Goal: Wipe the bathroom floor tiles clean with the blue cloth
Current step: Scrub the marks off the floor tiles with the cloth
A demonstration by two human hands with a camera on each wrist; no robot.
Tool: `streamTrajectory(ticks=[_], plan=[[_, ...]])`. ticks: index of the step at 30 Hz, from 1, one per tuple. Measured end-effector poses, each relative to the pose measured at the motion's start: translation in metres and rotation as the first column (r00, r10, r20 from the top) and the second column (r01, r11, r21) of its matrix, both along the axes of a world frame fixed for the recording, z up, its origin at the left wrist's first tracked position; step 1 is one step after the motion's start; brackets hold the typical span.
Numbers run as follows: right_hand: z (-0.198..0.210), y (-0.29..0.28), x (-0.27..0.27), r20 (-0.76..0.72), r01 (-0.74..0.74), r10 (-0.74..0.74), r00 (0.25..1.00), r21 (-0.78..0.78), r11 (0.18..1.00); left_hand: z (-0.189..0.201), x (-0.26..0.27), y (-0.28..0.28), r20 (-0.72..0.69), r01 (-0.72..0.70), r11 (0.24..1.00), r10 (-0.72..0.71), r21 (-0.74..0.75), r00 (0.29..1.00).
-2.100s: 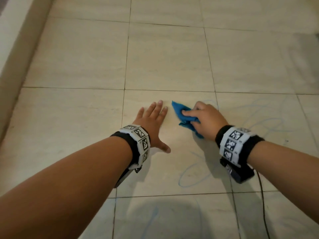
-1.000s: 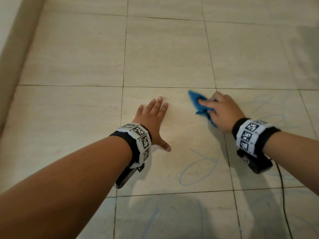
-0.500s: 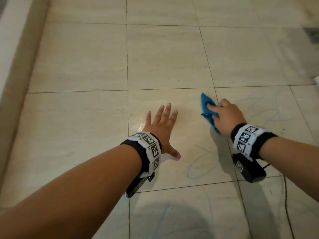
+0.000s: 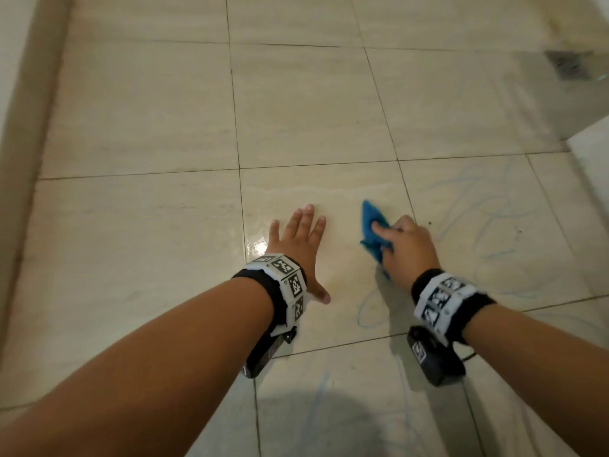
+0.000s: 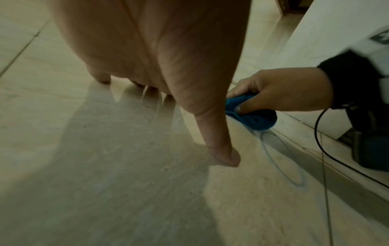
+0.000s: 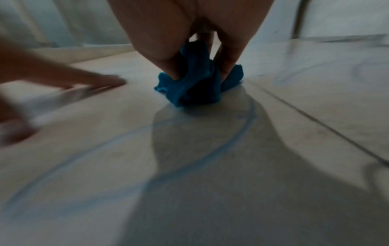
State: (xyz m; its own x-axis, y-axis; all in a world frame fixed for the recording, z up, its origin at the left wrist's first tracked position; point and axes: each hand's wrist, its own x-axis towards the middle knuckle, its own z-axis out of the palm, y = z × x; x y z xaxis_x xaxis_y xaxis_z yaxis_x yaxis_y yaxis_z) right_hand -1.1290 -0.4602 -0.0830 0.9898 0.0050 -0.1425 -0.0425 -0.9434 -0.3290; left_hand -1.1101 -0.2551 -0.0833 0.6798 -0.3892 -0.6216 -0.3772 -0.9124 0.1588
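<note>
A crumpled blue cloth [image 4: 372, 225] lies on the beige floor tiles [image 4: 148, 103], near a grout line. My right hand [image 4: 403, 249] grips it and presses it to the floor; the right wrist view shows the cloth [image 6: 193, 79] bunched between thumb and fingers. My left hand [image 4: 298, 240] lies flat on the tile a little to the left, fingers spread, holding nothing. From the left wrist view the cloth [image 5: 254, 114] shows under the right hand [image 5: 280, 93]. Blue scribble marks [image 4: 478, 209] cover the tiles to the right and a blue loop [image 4: 369, 308] lies behind the cloth.
A wall skirting [image 4: 29, 133] runs along the left side. A white edge [image 4: 593, 150] stands at the far right, with a floor drain [image 4: 570, 64] beyond it. A black cable [image 5: 320, 141] trails from the right wrist. A wet sheen [image 4: 260, 245] glints by the left hand.
The right hand with the cloth swept right across the tile, then came back a little to the left. The left hand stayed flat on the floor.
</note>
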Motion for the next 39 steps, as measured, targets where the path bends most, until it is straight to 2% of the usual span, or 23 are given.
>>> streamTrajectory(ticks=[2,4,5,8,9,10,11,13,14,15,16,18,20,22,25,27,29,32,33,35,37,39], plan=[[0.001,0.017,-0.023,0.007,-0.249,0.249,0.969,0.041,0.968,0.0,-0.001,0.001,0.011,0.003,1.0,-0.003,-0.003,1.0],[0.001,0.012,-0.024,-0.041,-0.376,0.378,0.925,0.052,0.925,0.002,0.0,0.002,0.02,0.005,1.0,-0.004,-0.01,1.0],[0.001,0.004,-0.016,-0.044,-0.332,0.334,0.941,0.049,0.942,0.003,0.0,0.002,0.017,0.002,1.0,-0.001,-0.015,1.0],[-0.001,-0.023,0.006,-0.034,-0.001,0.001,0.999,-0.002,1.0,0.004,-0.002,0.001,0.008,-0.016,1.0,0.016,-0.009,1.0],[-0.001,-0.024,0.004,-0.037,0.036,-0.037,0.999,-0.027,0.999,0.005,-0.002,0.0,0.006,-0.016,1.0,0.016,-0.003,1.0],[0.001,-0.018,-0.002,-0.026,0.007,-0.008,1.0,-0.028,1.0,0.005,-0.002,-0.001,0.002,-0.016,1.0,0.016,0.0,1.0],[0.001,-0.011,-0.011,-0.004,-0.091,0.091,0.996,-0.004,0.996,0.006,-0.001,-0.002,-0.002,-0.019,1.0,0.019,0.003,1.0],[0.001,0.002,-0.034,-0.01,-0.357,0.358,0.934,0.051,0.933,0.008,0.0,-0.001,-0.009,-0.023,1.0,0.023,0.005,1.0],[0.001,0.001,-0.036,-0.042,-0.437,0.44,0.897,0.063,0.897,0.009,0.0,-0.001,-0.006,-0.022,1.0,0.022,0.006,1.0],[0.001,-0.002,-0.031,-0.073,-0.457,0.461,0.884,0.068,0.887,0.011,0.0,-0.001,-0.004,-0.021,1.0,0.021,0.006,1.0],[0.002,-0.009,-0.022,-0.086,-0.422,0.426,0.9,0.064,0.904,0.012,-0.002,-0.001,-0.007,-0.024,1.0,0.024,0.005,1.0],[0.0,-0.029,0.0,-0.033,-0.206,0.209,0.977,0.058,0.977,0.014,-0.009,-0.004,-0.008,-0.048,0.999,0.048,-0.003,0.999],[-0.002,-0.049,0.01,-0.017,-0.03,0.031,0.999,0.045,0.999,0.014,-0.016,-0.009,-0.003,-0.04,0.999,0.04,-0.025,0.999],[-0.003,-0.049,-0.001,-0.008,-0.066,0.066,0.998,0.021,0.998,0.013,-0.023,-0.016,0.006,0.01,0.999,-0.01,-0.032,1.0],[-0.003,-0.032,-0.034,0.011,-0.319,0.319,0.948,0.08,0.944,0.01,-0.026,-0.026,0.003,0.043,0.999,-0.043,-0.007,0.999],[0.0,-0.029,-0.034,-0.05,-0.409,0.415,0.909,0.095,0.907,0.008,-0.025,-0.029,-0.018,0.038,0.999,-0.038,0.018,0.999],[-0.001,-0.04,-0.02,-0.058,-0.357,0.363,0.93,0.088,0.93,0.008,-0.026,-0.031,-0.03,0.038,0.998,-0.037,0.04,0.999],[-0.004,-0.058,-0.007,-0.043,-0.061,0.063,0.997,0.042,0.997,0.011,-0.026,-0.035,-0.051,0.006,0.999,-0.003,0.053,0.999],[-0.003,-0.053,-0.01,-0.073,-0.03,0.03,0.997,0.005,1.0,0.012,-0.025,-0.036,-0.057,-0.002,0.998,0.006,0.06,0.998],[0.001,-0.034,-0.026,-0.122,-0.128,0.127,0.984,-0.001,0.992,0.012,-0.024,-0.039,-0.062,-0.004,0.997,0.009,0.072,0.998],[0.005,-0.016,-0.048,-0.103,-0.369,0.37,0.923,0.027,0.929,0.011,-0.024,-0.039,-0.06,-0.002,0.997,0.006,0.074,0.998],[0.004,-0.019,-0.049,-0.077,-0.492,0.495,0.866,0.057,0.869,0.011,-0.024,-0.039,-0.061,-0.002,0.997,0.007,0.071,0.998]])
